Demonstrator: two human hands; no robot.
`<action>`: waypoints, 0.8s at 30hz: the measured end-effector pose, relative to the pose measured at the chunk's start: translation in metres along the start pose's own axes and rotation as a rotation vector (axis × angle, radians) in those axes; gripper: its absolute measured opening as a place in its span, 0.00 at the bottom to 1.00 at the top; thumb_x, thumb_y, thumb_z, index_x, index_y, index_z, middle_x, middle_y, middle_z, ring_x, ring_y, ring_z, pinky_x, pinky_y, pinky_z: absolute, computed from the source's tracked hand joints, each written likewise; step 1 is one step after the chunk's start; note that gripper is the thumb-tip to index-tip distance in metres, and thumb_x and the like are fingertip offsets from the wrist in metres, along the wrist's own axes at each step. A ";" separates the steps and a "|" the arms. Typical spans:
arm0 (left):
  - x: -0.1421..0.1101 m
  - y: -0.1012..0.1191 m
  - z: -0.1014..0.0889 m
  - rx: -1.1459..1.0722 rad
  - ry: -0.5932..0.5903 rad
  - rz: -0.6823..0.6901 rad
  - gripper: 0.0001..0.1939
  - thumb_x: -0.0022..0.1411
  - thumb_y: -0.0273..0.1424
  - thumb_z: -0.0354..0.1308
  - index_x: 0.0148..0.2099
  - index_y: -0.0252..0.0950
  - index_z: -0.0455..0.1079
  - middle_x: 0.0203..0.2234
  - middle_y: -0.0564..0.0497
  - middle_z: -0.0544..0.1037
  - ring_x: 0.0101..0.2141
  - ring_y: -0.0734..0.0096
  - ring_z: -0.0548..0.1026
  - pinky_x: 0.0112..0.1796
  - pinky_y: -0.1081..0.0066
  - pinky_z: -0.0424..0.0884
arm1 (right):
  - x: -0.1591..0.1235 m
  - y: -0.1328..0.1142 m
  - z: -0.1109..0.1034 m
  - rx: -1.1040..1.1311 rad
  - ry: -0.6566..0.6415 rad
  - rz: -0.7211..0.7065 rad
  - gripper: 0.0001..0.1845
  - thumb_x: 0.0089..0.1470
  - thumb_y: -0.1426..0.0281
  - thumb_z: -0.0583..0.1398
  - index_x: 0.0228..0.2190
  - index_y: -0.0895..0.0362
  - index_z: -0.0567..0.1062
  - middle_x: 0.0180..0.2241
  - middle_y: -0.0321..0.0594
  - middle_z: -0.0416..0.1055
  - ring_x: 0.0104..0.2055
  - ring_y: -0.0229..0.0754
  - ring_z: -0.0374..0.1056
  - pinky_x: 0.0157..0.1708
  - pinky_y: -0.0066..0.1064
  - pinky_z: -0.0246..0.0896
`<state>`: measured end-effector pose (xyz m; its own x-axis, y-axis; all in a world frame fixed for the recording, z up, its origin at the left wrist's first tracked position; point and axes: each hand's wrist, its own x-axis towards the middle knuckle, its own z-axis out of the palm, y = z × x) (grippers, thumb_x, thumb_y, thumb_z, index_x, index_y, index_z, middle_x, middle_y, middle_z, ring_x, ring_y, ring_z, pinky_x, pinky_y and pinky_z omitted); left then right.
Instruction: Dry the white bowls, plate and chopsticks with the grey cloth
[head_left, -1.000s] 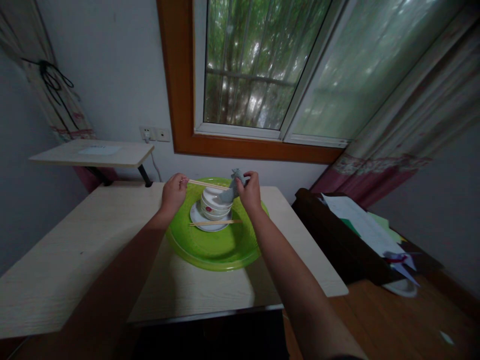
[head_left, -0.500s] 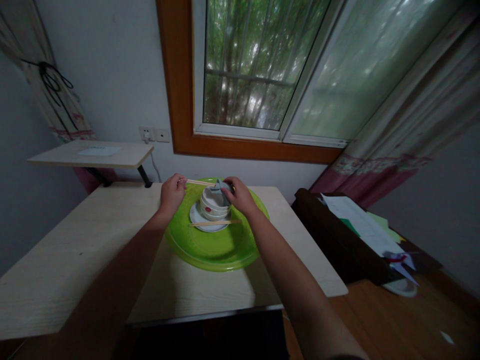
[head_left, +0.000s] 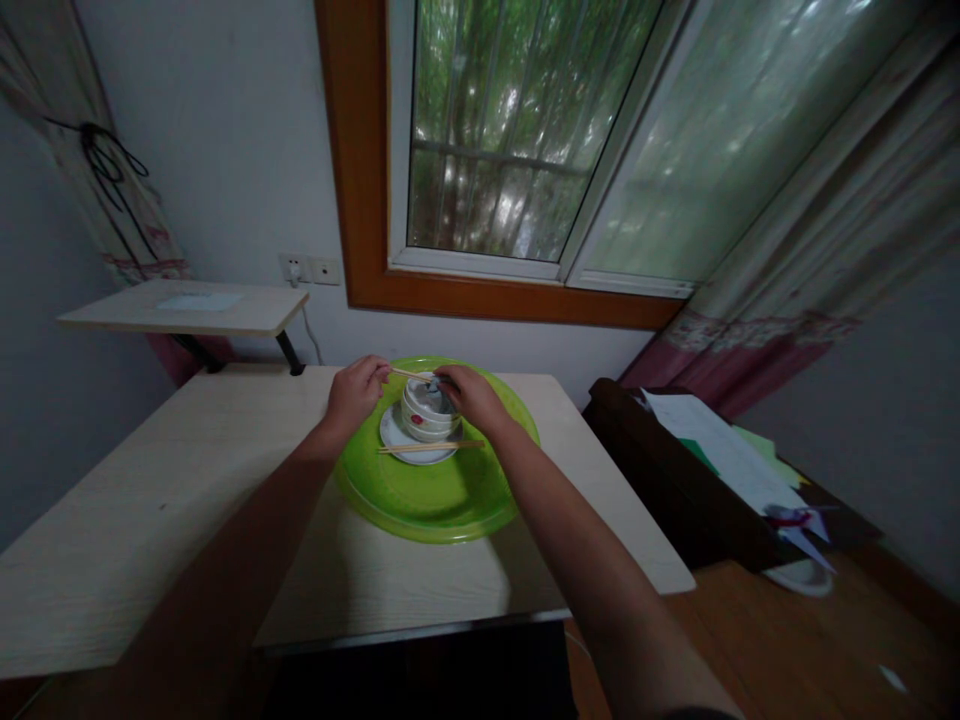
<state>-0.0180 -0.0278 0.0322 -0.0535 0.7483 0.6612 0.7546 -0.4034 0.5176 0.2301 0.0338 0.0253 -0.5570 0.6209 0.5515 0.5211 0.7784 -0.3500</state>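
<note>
My left hand [head_left: 358,390] is closed around one end of a pair of light wooden chopsticks [head_left: 409,374]. At the other end, my right hand [head_left: 469,395] grips a grey-blue cloth [head_left: 433,384], which is wrapped about the chopsticks and mostly hidden by the fingers. Just below the hands stand stacked white bowls [head_left: 424,422] with a red mark, resting on a white plate [head_left: 390,432]. Another pair of chopsticks [head_left: 431,447] lies across the plate's near edge. All of this sits in a round bright green basin [head_left: 427,505].
The basin rests on a pale wooden table [head_left: 615,510]. A small raised shelf [head_left: 187,308] bearing a paper stands at the left. To the right is a dark piece of furniture [head_left: 660,480] with papers on top. The window [head_left: 510,150] is behind the table.
My left hand has moved slightly right and down, closer to my right hand. The cloth has bunched further into my right hand, showing less of itself.
</note>
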 end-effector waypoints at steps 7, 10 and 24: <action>-0.005 0.002 0.002 0.128 -0.039 0.241 0.12 0.70 0.33 0.50 0.42 0.37 0.75 0.35 0.46 0.81 0.36 0.63 0.78 0.38 0.66 0.70 | 0.000 -0.015 0.001 -0.067 0.011 -0.068 0.16 0.66 0.70 0.57 0.54 0.54 0.73 0.48 0.45 0.76 0.51 0.45 0.70 0.53 0.36 0.64; -0.006 0.001 0.003 0.148 -0.040 0.300 0.13 0.71 0.32 0.50 0.43 0.37 0.76 0.36 0.45 0.82 0.37 0.63 0.79 0.39 0.66 0.71 | 0.001 -0.017 0.001 -0.111 0.007 -0.064 0.15 0.67 0.69 0.57 0.54 0.53 0.73 0.47 0.44 0.76 0.49 0.45 0.70 0.51 0.35 0.64; -0.009 0.004 -0.001 0.207 -0.122 0.461 0.12 0.71 0.35 0.52 0.47 0.40 0.77 0.39 0.44 0.84 0.42 0.63 0.81 0.45 0.65 0.74 | 0.000 -0.021 -0.006 -0.378 0.002 -0.076 0.12 0.65 0.71 0.59 0.49 0.55 0.76 0.46 0.46 0.76 0.47 0.49 0.66 0.48 0.38 0.62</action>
<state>-0.0151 -0.0372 0.0290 0.3828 0.5782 0.7205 0.7956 -0.6028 0.0610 0.2224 0.0170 0.0374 -0.6026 0.5619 0.5666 0.6799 0.7333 -0.0041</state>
